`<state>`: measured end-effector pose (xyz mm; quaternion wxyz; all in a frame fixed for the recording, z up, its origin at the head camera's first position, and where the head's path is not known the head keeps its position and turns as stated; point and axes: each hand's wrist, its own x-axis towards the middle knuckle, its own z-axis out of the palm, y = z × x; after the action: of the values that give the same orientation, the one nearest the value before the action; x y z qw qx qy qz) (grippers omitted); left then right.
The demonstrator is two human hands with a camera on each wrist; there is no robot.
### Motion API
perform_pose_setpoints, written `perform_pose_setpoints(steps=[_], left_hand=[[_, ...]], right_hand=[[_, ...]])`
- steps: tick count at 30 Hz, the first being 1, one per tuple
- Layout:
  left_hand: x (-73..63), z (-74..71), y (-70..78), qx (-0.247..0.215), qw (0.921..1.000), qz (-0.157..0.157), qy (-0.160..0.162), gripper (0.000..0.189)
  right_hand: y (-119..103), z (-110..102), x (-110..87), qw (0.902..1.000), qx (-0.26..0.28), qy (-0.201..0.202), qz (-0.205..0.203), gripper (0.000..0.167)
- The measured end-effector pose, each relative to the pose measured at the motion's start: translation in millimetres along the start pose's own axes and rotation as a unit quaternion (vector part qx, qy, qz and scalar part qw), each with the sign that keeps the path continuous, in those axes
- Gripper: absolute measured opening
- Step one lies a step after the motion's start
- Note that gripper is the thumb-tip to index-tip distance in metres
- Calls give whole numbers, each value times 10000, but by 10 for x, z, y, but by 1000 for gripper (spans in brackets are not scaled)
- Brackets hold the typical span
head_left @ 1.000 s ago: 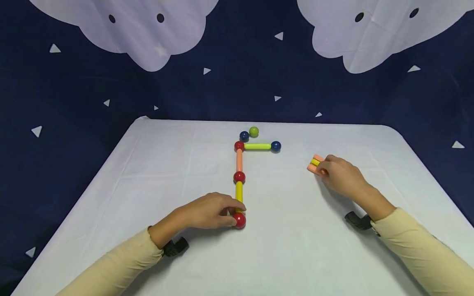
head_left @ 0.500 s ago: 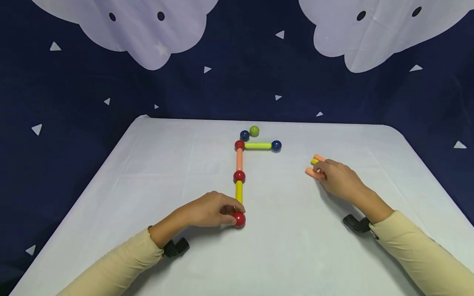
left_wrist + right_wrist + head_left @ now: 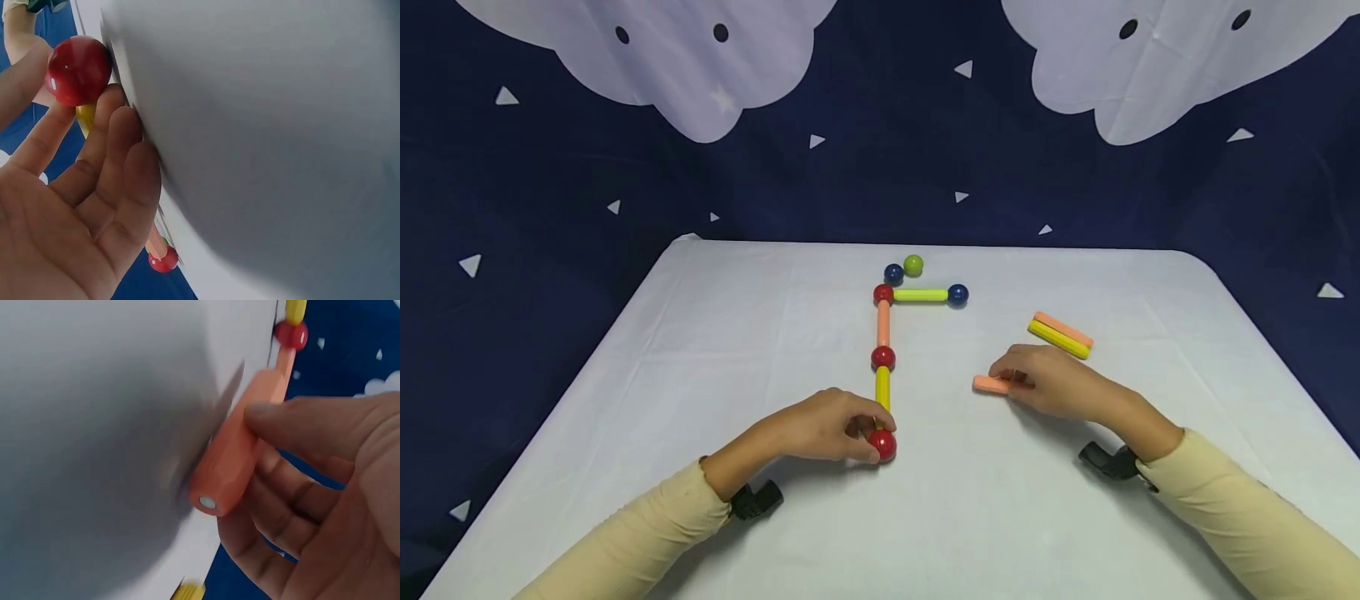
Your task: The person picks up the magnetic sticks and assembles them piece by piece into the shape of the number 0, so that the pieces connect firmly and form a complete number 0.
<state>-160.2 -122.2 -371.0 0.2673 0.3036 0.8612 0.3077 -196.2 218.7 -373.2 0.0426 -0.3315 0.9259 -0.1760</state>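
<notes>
My left hand holds a red ball between thumb and fingers at the near end of a chain of rods and balls. A yellow rod runs from it to a second red ball. Beyond that, an orange rod reaches a third red ball, where a lime rod turns right to a blue ball. To the right, my right hand pinches a loose orange magnetic rod, its metal tip showing in the right wrist view.
Another orange rod and a yellow rod lie side by side beyond my right hand. A blue ball and a green ball sit behind the chain's far corner. The white table ends at a dark cloud-print backdrop.
My right hand has drawn one orange rod away from the group of rods and carried it left and nearer. The other orange rod and the yellow one stay behind. My left hand keeps its place.
</notes>
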Motion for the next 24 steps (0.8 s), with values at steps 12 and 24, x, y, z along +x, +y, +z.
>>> perform_pose_setpoints(steps=[12,24], left_hand=[[-6,38,21,-59,9999,-149,44,32],[-48,58,39,99,9997,-53,226,30]], right_hand=[[-458,134,196,9930,438,-734,-817,21],[-740,191,281,9833,763,-1296,-1022,21]])
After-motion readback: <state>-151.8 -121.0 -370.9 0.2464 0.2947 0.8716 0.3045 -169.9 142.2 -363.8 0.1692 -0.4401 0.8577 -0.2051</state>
